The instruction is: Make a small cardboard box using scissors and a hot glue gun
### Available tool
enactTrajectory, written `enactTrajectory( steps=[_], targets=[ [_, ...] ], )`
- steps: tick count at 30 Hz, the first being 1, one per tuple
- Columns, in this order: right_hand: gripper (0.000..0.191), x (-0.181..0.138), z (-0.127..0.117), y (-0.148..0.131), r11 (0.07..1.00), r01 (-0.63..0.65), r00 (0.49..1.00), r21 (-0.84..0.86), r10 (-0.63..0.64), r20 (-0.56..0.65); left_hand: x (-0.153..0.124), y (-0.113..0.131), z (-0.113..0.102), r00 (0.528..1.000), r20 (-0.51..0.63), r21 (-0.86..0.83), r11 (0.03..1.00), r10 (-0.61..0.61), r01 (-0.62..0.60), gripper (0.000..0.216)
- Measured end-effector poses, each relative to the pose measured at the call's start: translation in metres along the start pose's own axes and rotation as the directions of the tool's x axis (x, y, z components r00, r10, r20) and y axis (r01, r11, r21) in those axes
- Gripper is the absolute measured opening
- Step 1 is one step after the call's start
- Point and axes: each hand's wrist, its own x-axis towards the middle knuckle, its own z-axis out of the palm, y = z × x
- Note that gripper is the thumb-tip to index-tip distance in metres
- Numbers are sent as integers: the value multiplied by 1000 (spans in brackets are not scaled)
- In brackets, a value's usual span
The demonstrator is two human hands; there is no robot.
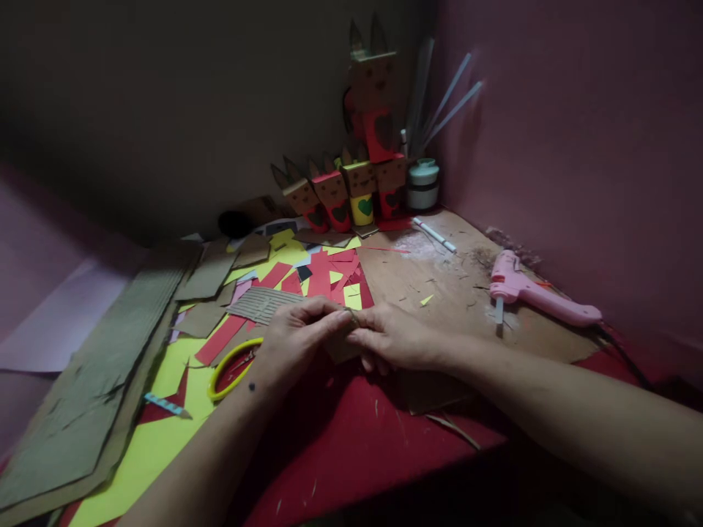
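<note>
My left hand (299, 337) and my right hand (392, 337) meet over the red table front (340, 454). Both pinch a small piece of brown cardboard (341, 350), its upper edge between the thumbs and fingers; much of it is covered by the hands. Left of my left wrist lies a pair of yellow-handled scissors (214, 384), partly hidden by the forearm. Corrugated cardboard (263, 301) lies just beyond my left hand, among red paper scraps (324, 274). Another flat cardboard piece (433, 391) rests under my right forearm.
A pink glue gun (549, 296) lies at the right. Small box-headed figures (331, 194) stand at the back, beside a lidded jar (422, 187). A white marker (435, 236) lies before them. Large cardboard sheets (99, 380), yellow paper (148, 454) and a pencil (168, 405) lie left.
</note>
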Motion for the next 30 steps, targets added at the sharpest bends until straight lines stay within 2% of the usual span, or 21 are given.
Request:
enactTrajectory(
  steps=[4, 6, 9, 12, 14, 15, 17, 19, 21, 22, 23, 25, 27, 30],
  targets=[
    [23, 0, 1, -1, 988, -25, 999, 150, 32, -41, -3, -6, 1, 979, -188, -66, 993, 80, -93, 23],
    [26, 0, 1, -2, 985, -21, 996, 171, 34, -78, -2, -9, 1, 971, -226, -118, 987, 80, -109, 23],
    [29, -2, 2, -2, 997, 16, 989, 71, -5, -148, 1, -10, -2, 987, -152, -145, 986, 57, -80, 25],
    [28, -4, 3, -1, 995, 57, 972, -86, -75, -221, 2, -6, -7, 1000, -9, -75, 997, 6, -7, 25],
    [23, -5, 4, 0, 992, 91, 965, -93, -111, -240, 0, -5, -8, 997, 76, -39, 999, -32, 35, 23],
    [19, -6, 6, 0, 993, 106, 965, -53, -115, -235, -1, -5, -8, 995, 92, -44, 998, -37, 41, 22],
    [16, -7, 9, 1, 993, 99, 965, 69, -78, -251, -3, -7, -6, 999, 53, -74, 997, -7, 11, 21],
    [18, -8, 14, 1, 968, 20, 980, 250, 31, -198, -5, -9, -1, 999, -17, -77, 996, 50, -51, 20],
    [26, -11, 20, 0, 881, -18, 980, 472, 110, -168, -7, -10, 4, 994, -38, -41, 994, 102, -103, 20],
    [28, -12, 22, 0, 830, 2, 979, 557, 111, -170, -8, -9, 6, 993, -30, -33, 993, 116, -117, 20],
    [29, -14, 24, -1, 803, 22, 977, 596, 109, -182, -9, -7, 7, 991, -16, -36, 991, 129, -130, 20],
    [27, -17, 26, -1, 795, -48, 986, 605, 135, -98, -11, -5, 9, 989, -3, -53, 988, 148, -148, 19],
    [29, -18, 26, 0, 803, -53, 991, 594, 113, -65, -13, -3, 8, 990, -8, -82, 987, 138, -138, 20],
    [29, -18, 26, 3, 806, -47, 985, 590, 135, -106, -13, -7, 7, 999, 33, -193, 981, 40, -33, 19]
  ],
)
